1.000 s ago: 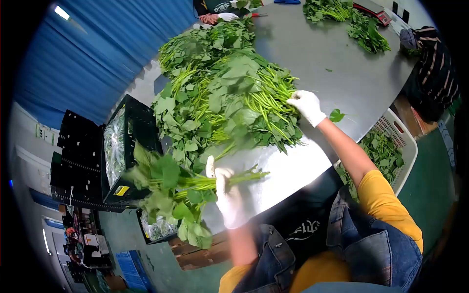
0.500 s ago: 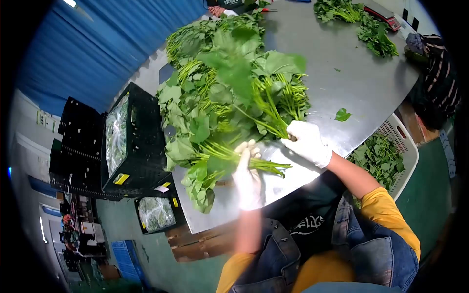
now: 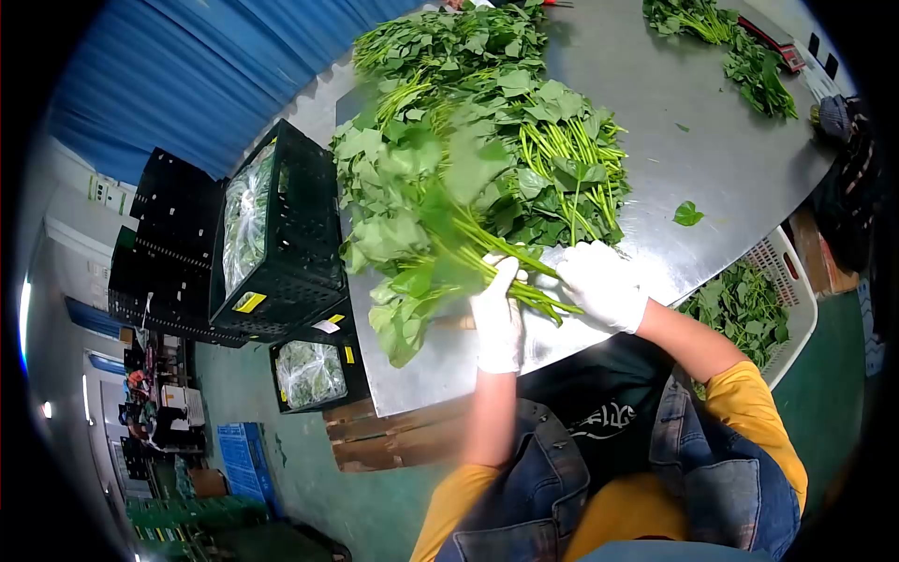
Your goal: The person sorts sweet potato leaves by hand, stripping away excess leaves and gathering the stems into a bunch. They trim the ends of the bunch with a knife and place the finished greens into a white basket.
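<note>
My left hand (image 3: 499,317), in a white glove, is closed around a bunch of leafy green stems (image 3: 468,255) near the table's front edge. The bunch's leaves fan out to the upper left, partly blurred, and its cut ends point right. My right hand (image 3: 604,284), also gloved in white, is at the stem ends with its fingers closed on them. Just beyond both hands lies a large pile of leafy greens (image 3: 449,47). A bundle with its pale stems (image 3: 576,145) facing right sits at the pile's near right side.
The metal table (image 3: 646,122) holds a loose leaf (image 3: 686,214), more greens (image 3: 760,80) and a red-edged scale (image 3: 775,42) at the far right. A white basket (image 3: 794,281) of leaves stands below right. Dark crates (image 3: 304,215) with bagged greens stand left.
My right hand has brought its stems left and down to the bunch in my left hand, so the two bunches now meet. The view has shifted slightly.
</note>
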{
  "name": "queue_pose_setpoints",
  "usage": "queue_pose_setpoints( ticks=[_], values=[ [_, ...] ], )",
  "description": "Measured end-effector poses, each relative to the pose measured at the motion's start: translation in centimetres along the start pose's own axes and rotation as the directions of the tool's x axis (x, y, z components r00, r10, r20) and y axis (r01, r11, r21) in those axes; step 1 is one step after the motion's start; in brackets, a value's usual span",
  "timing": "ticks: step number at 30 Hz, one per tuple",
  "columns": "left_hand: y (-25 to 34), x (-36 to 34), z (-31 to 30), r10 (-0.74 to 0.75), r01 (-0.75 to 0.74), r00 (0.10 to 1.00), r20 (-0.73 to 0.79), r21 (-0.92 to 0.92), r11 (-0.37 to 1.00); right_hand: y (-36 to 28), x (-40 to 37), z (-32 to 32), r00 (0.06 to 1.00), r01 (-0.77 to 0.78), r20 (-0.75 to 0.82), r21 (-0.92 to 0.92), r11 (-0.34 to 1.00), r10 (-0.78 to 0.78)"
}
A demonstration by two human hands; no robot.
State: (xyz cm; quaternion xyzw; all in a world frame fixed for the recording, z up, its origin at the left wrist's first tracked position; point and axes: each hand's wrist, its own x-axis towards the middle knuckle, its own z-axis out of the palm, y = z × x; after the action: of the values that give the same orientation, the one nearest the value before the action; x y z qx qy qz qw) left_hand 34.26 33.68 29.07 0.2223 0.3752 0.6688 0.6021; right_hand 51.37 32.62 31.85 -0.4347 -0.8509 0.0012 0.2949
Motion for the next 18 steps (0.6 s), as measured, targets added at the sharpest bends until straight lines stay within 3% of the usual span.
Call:
queue_pose_setpoints(
  ticks=[1,5,7,9,10,11,14,17,18],
  values=[
    [-0.1,-0.1,-0.1,-0.022,0.021,1.0,0.021,0.021,1.0,0.0,0.0,-0.4,0.998,0.036,0.061,-0.122,0.992,-0.028],
    [-2.9,1.5,-2.5,0.038,-0.038,0.999,-0.031,0.007,0.999,0.2,-0.5,-0.4,0.992,0.115,0.074,-0.155,0.981,-0.105],
    [-3.3,1.7,-3.2,0.063,-0.062,0.998,-0.028,0.039,0.997,0.6,-0.7,0.0,0.995,0.082,0.06,-0.061,0.995,-0.079],
    [-2.7,1.4,-2.9,0.112,-0.109,0.994,-0.019,0.105,0.988,0.7,-0.5,0.0,0.996,-0.083,-0.019,0.165,0.983,0.087],
    [-2.4,1.2,-2.8,0.111,-0.108,0.994,-0.02,0.106,0.988,1.4,-0.1,-0.5,0.995,-0.102,0.024,0.285,0.953,0.1],
    [-1.3,0.4,-1.6,0.11,-0.11,0.994,0.005,0.095,0.989,1.5,0.4,-0.6,0.99,-0.098,-0.057,0.36,0.928,0.126],
    [0.2,-2.0,1.8,0.085,-0.088,0.996,0.038,0.082,0.993,1.1,1.8,-0.8,0.977,-0.214,0.133,0.495,0.842,0.169],
    [0.4,-2.4,2.9,0.076,-0.079,0.996,0.04,0.074,0.994,1.1,2.0,0.9,0.939,-0.344,0.262,0.757,0.556,0.225],
    [0.5,-2.5,2.9,0.084,-0.086,0.996,0.026,0.072,0.994,0.8,1.8,1.2,0.91,-0.376,0.269,0.856,0.354,0.314]
  ],
)
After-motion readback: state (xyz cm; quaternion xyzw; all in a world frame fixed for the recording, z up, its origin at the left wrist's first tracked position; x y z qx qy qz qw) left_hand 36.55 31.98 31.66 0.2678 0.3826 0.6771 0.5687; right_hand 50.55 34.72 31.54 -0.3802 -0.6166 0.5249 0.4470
